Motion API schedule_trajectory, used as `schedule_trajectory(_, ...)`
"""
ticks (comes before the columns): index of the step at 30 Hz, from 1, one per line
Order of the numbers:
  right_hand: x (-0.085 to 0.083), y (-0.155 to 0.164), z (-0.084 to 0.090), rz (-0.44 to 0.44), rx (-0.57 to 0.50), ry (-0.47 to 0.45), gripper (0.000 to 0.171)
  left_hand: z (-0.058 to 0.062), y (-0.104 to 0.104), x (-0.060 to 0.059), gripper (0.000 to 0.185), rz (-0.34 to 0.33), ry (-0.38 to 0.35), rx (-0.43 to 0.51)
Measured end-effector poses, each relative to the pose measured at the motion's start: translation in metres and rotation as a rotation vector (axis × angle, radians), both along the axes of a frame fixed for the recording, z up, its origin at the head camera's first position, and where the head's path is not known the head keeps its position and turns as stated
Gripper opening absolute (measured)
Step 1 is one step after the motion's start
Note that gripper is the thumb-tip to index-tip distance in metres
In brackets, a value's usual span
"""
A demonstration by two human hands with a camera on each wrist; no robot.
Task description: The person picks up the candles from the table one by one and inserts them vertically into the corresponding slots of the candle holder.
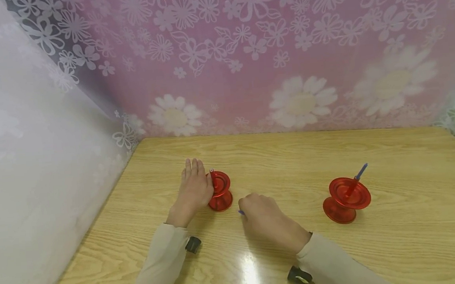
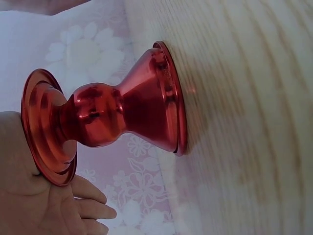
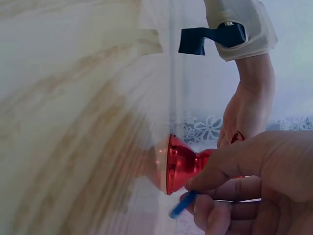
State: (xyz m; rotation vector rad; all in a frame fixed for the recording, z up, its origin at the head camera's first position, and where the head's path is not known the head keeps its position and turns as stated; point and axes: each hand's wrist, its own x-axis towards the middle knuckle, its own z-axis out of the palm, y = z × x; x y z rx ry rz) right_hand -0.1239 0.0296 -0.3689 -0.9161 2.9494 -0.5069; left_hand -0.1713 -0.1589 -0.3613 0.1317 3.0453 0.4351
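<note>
Two red metallic candle holders with wide round dishes stand on the wooden table. My left hand (image 1: 194, 188) lies against the dish of the left candle holder (image 1: 220, 201), its fingers straight and pointing away from me; the left wrist view shows the palm (image 2: 29, 196) at the dish's rim. An upright red tube (image 1: 213, 178) rises from this dish. Just to its right, my right hand (image 1: 262, 216) pinches a thin blue candle (image 3: 183, 204) between thumb and fingers, low over the table, most of it hidden by the hand.
The other red candle holder (image 1: 340, 211) stands farther right, a thin blue candle (image 1: 361, 171) upright in its red tube. Flower-patterned cloth (image 1: 246, 70) hangs behind the table (image 1: 276, 156), and pale cloth (image 1: 34, 151) hangs along its left side.
</note>
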Motion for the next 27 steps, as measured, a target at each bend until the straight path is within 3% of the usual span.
schedule_trajectory(8, -0.0037, 0.0001, 0.0051, 0.003, -0.116, 0.094, 0.029, -0.0009, -0.0005, 0.0, 0.058, 0.001, -0.005, -0.006)
schedule_trajectory(20, -0.0068, 0.0004, 0.0068, -0.022, -0.126, 0.102, 0.011, 0.0011, 0.0005, -0.0015, 0.059, 0.007, -0.019, -0.007)
schedule_trajectory(27, -0.0078, -0.0002, 0.0086, -0.028, -0.135, 0.149, 0.01, 0.0007, -0.0001, -0.0006, 0.059, 0.013, -0.021, 0.0)
